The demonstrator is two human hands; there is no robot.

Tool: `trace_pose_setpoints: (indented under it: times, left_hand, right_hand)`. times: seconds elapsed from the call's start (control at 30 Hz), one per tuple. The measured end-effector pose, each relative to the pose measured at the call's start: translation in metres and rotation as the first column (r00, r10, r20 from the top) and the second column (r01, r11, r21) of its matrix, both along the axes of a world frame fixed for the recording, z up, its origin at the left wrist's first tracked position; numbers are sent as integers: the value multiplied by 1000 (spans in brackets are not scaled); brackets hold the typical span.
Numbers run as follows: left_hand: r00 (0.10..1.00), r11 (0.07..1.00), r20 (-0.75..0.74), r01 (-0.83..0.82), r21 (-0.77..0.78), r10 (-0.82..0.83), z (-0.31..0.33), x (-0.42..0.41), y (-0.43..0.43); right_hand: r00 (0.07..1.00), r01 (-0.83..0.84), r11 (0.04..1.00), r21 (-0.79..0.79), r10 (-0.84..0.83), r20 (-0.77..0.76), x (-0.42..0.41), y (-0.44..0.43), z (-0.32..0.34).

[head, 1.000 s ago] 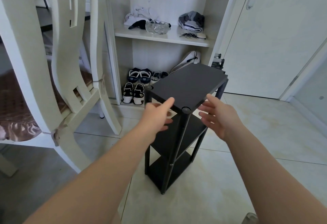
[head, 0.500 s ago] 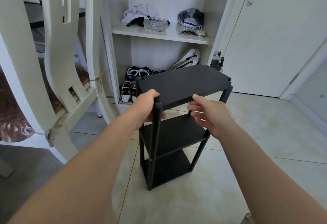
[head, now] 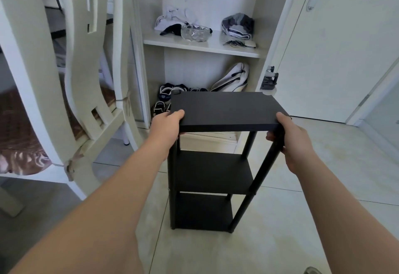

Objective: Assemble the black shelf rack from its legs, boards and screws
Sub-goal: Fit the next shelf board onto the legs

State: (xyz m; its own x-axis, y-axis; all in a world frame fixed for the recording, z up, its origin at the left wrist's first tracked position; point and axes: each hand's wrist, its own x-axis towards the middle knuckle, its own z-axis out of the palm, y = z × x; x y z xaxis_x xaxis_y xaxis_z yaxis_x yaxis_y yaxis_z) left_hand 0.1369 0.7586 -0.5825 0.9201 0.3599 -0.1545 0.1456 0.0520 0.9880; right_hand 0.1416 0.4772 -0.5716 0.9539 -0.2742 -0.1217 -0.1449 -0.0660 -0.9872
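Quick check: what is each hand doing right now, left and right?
Left hand: closed, gripping the near left corner of the top board.
Right hand: closed, gripping the same board's near right corner.

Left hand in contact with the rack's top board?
Touching. Head view: left hand grips the top board at its near-left corner, thumb lying on top.

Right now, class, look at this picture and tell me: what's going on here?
A person holds an upright black shelf rack by its top board: the left hand grips the near left corner, the right hand the near right corner. Three boards and the legs look fitted, and the rack seems to stand on the tiled floor, before an open cupboard with shoes, beside a white chair.
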Motion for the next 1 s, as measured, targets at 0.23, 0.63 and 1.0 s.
trace_pose_setpoints:
  times: [0.23,0.63,1.0]
  left_hand:
    - [999,1000,31,-9,0,9,-1,3,2]
    - [996,999,76,-42,29,39,-4,10,3]
    - [988,987,-13,-151,53,152,-9,0,-17]
  right_hand:
    - [997,-9,955,295,-13,71,-1,-1,-6]
    - [998,44,932,361,-55,20,-2,6,-1]
    - [1000,-10,943,332,9,4,-15,8,1]
